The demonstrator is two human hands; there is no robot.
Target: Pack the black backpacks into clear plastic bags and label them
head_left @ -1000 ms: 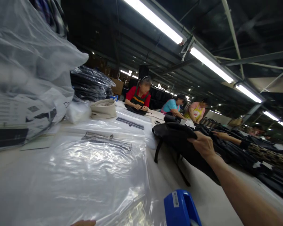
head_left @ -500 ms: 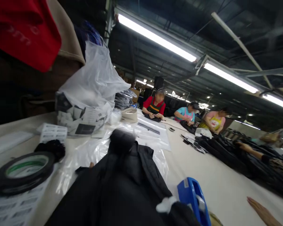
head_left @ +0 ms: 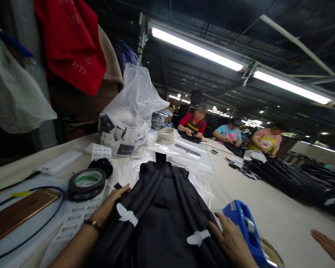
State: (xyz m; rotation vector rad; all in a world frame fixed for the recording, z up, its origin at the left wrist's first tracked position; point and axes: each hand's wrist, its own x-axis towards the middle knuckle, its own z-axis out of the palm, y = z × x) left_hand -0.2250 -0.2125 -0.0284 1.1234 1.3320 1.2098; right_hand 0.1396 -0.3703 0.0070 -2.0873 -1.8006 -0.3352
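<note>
A black fabric backpack (head_left: 163, 208) lies spread in front of me, its two shoulder straps up and a short loop at the top. Each strap carries a white tag, a left tag (head_left: 126, 214) and a right tag (head_left: 197, 238). My left hand (head_left: 114, 197) holds the bag's left edge, its fingers partly hidden by the fabric. On the opposite edge my right hand (head_left: 230, 236) grips the side, with thumb and fingers around the cloth. Under the top of the bag is a clear plastic bag (head_left: 199, 182).
A blue tape dispenser (head_left: 244, 227) stands close beside my right hand. Left are a black tape roll (head_left: 86, 184), barcode label sheets (head_left: 72, 219) and a phone (head_left: 22, 212). Black bags (head_left: 293, 182) are piled at right. Another person's hand (head_left: 328, 245) reaches in; several people work across the table.
The backpack, blurred and raised before, now lies flatter with its straps facing up. Both my hands have come into clear view at its sides. The view has shifted left.
</note>
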